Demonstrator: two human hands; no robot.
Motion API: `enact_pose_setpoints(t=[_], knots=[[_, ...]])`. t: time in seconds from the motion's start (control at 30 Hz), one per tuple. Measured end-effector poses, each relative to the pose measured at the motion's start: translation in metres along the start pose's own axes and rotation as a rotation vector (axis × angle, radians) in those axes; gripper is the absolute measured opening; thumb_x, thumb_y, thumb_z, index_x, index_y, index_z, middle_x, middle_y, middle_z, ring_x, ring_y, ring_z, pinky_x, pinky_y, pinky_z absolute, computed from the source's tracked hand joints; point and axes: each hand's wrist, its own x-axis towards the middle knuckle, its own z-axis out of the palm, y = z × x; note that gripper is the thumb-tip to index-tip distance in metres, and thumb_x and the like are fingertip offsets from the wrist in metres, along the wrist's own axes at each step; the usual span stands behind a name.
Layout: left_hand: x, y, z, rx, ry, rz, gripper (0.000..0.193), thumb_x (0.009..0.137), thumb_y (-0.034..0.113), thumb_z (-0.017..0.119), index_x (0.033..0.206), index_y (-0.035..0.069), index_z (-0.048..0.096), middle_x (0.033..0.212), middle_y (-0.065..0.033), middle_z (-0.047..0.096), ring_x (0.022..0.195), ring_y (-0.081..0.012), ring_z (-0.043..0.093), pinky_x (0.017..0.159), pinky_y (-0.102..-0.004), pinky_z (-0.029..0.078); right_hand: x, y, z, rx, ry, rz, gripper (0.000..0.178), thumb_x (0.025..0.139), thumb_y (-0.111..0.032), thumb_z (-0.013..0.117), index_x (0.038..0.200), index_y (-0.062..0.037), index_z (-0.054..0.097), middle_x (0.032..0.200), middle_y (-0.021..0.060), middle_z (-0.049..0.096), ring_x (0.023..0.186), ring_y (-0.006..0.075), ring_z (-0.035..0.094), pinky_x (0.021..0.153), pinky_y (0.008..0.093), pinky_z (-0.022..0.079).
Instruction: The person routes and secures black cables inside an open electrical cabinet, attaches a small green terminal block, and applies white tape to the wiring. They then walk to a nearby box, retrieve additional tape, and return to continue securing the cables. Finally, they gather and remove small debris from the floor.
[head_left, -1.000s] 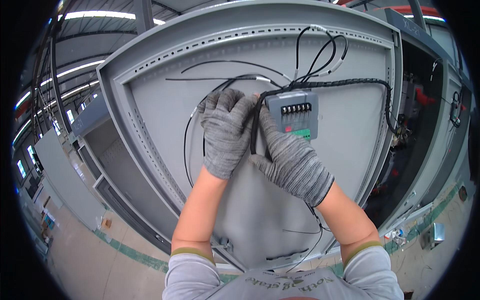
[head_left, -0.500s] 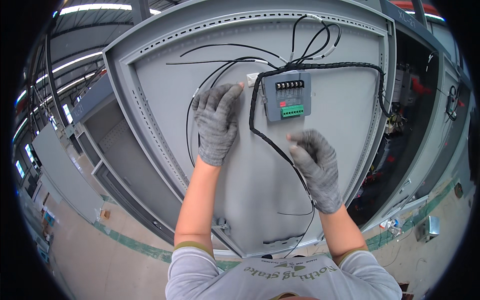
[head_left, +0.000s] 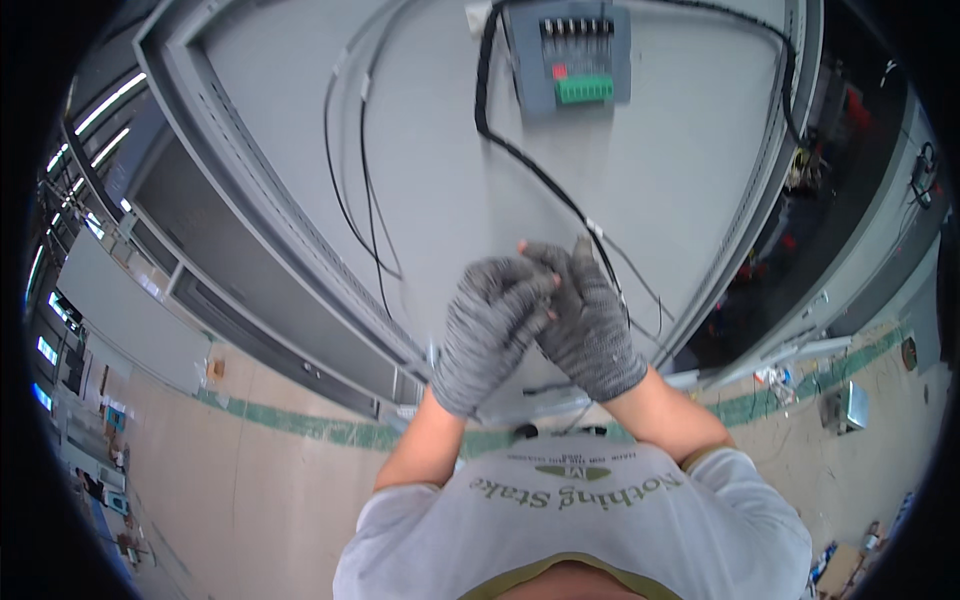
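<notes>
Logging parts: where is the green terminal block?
In the head view, the green terminal block sits above and right of centre, low on the grey module.

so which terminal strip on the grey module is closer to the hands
The green terminal strip, low on the grey module; the black terminal strip sits above it, farther from the left hand and right hand.

Overall light moderate, diffuse. Strip lights (head_left: pixel 110 105) at 10 o'clock, windows (head_left: pixel 47 350) at 9: bright white. Cabinet interior (head_left: pixel 835 205) between 2 and 3 dim. Soft shadow below module (head_left: pixel 572 62) near 12. Wires (head_left: pixel 362 120) at 11 blurred. Fisheye bows edges; black rim.
</notes>
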Motion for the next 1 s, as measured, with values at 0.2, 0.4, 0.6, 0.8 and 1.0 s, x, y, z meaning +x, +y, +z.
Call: enact_pose_setpoints(t=[0.2,0.4,0.6,0.8,1.0], knots=[[-0.009,-0.009,-0.007,-0.385,0.175,-0.261,0.024,0.077,0.000,0.067,0.100,0.005,0.065,0.092,-0.0064,0.056,0.084,-0.0155,0.056,0.074,-0.0269,0.047,-0.016,-0.005,0.045,-0.374,0.094,-0.168,0.028,0.093,-0.019,0.058,0.115,-0.0018,0.055,0.099,0.0046,0.059,0.095,0.0088,0.056,0.079,0.0267,0.050],[-0.018,-0.003,0.005,-0.957,0.339,-0.620,0.021,0.082,0.001,0.065,0.103,0.003,0.062,0.097,-0.0039,0.059,0.090,-0.0118,0.056,0.079,-0.0241,0.047,-0.012,-0.011,0.027,-0.862,0.078,-0.190,0.021,0.086,-0.010,0.065,0.104,-0.0002,0.058,0.085,0.0039,0.063,0.073,0.0092,0.060,0.067,0.0233,0.052],[-0.016,-0.008,0.009,-0.603,0.263,-0.249,0.024,0.081,-0.003,0.065,0.104,0.005,0.062,0.103,-0.0050,0.055,0.097,-0.0144,0.056,0.082,-0.0257,0.048,-0.009,-0.023,0.022,-0.610,0.086,-0.119,0.020,0.086,-0.009,0.066,0.101,0.0006,0.058,0.085,0.0075,0.064,0.073,0.0107,0.061,0.066,0.0239,0.051],[-0.013,-0.002,0.010,-0.902,0.399,-0.448,0.026,0.078,-0.006,0.068,0.101,0.005,0.063,0.106,-0.0077,0.061,0.105,-0.0171,0.058,0.090,-0.0289,0.046,-0.010,-0.020,0.019,-1.088,0.103,-0.328,0.011,0.083,-0.009,0.068,0.092,-0.0036,0.065,0.085,0.0049,0.065,0.073,0.0117,0.061,0.068,0.0248,0.050],[-0.012,0.000,0.010,-0.908,0.417,-0.446,0.026,0.076,-0.007,0.069,0.099,0.005,0.062,0.105,-0.0076,0.062,0.099,-0.0158,0.059,0.088,-0.0275,0.048,-0.014,-0.021,0.032,-1.218,0.140,-0.357,0.010,0.083,-0.010,0.067,0.089,-0.0029,0.066,0.076,0.0058,0.065,0.067,0.0131,0.061,0.064,0.0257,0.049]])
